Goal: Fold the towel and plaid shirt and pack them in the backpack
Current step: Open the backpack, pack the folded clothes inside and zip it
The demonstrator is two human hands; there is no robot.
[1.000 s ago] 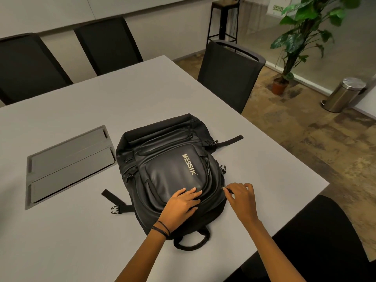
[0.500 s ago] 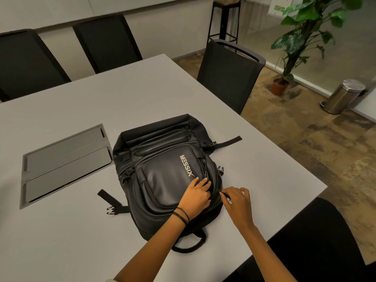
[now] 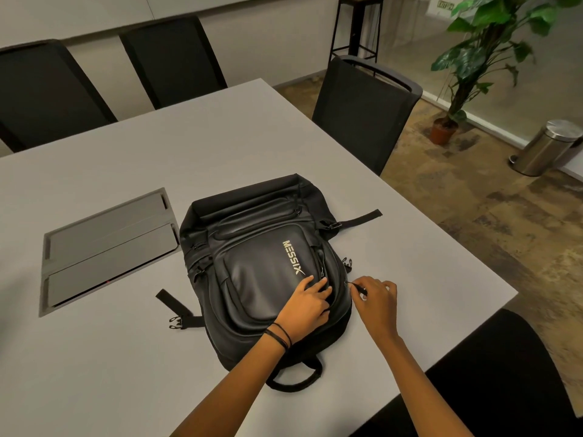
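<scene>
- A black, smooth-fronted backpack (image 3: pixel 265 269) with pale "MESSIX" lettering lies flat, front panel up, at the centre of the frame on a pale grey rectangular table (image 3: pixel 220 146). Its carry handle points toward the lower edge.
- The left hand (image 3: pixel 307 305), with thin dark bands at the wrist, rests on the front panel just below the lettering. Its fingers are fairly straight and press down beside the zip line.
- The right hand (image 3: pixel 377 302), just right of the backpack, pinches a small dark zipper pull (image 3: pixel 359 289) between thumb and forefinger at the pack's right edge.
- A grey recessed metal hatch (image 3: pixel 107 244) sits in the table at centre left, just beside the backpack.
- Black chairs (image 3: pixel 362 111) stand along the table's far and right edges.
- A potted green plant (image 3: pixel 473 58) and a steel pedal bin (image 3: pixel 545 146) stand on the floor at upper right.
</scene>
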